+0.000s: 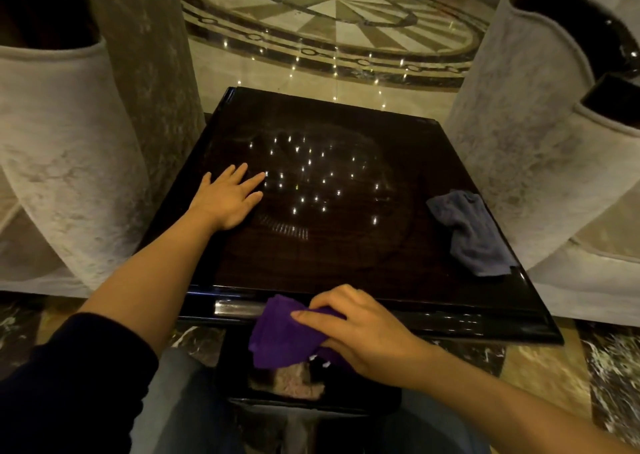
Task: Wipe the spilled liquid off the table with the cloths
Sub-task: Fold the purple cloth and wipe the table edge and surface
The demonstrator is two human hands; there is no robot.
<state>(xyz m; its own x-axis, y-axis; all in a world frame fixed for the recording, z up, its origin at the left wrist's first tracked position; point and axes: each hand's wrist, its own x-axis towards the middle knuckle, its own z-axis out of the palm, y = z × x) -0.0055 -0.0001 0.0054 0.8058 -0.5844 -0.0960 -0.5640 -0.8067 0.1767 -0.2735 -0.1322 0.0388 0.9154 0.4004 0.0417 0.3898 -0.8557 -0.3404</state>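
A dark glossy square table (346, 256) fills the middle of the view. Faint smeared streaks show on its top among reflected ceiling lights. My left hand (228, 195) lies flat on the table's left part, fingers spread, holding nothing. My right hand (356, 329) grips a bunched purple cloth (284, 336) at the table's near edge, the cloth hanging partly below the rim. A grey-blue cloth (474, 232) lies crumpled on the table's right side, apart from both hands.
Pale upholstered armchairs stand close on the left (69, 163) and right (540, 142) of the table. A patterned marble floor (332, 21) stretches beyond the far edge. A dark lower shelf or base (311, 388) sits under the table near my knees.
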